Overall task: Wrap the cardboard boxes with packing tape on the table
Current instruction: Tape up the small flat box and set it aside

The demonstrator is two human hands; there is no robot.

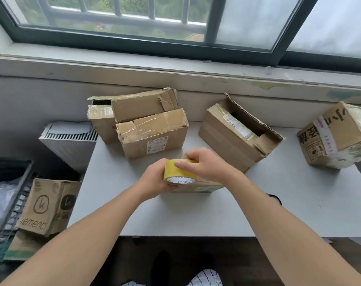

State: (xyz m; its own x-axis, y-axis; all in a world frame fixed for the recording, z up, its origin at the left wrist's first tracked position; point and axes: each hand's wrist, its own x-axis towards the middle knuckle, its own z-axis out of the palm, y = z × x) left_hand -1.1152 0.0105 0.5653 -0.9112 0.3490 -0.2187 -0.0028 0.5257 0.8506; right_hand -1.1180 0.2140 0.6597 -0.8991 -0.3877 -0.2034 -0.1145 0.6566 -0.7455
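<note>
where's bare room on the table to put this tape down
Widest bare table: the near strip by the front edge. Also right, between the open box and the printed box, and left, before the taped box. Crowded along the back and under the tape, where a flat box lies.

Mid-table (278,203): yellow tape roll (180,172) held between both hands. The left hand (154,179) grips its left side. The right hand (204,165) curls over the top, thumb on the outer band. A low box (206,187) lies partly hidden beneath.

Far edge:
- pile of taped boxes (152,135) toward the left corner
- open-flapped box (233,139) at the middle
- printed box (336,139), tilted, at the right corner

Off the left edge: logo box (49,205) beside a black wire basket (12,182).
</note>
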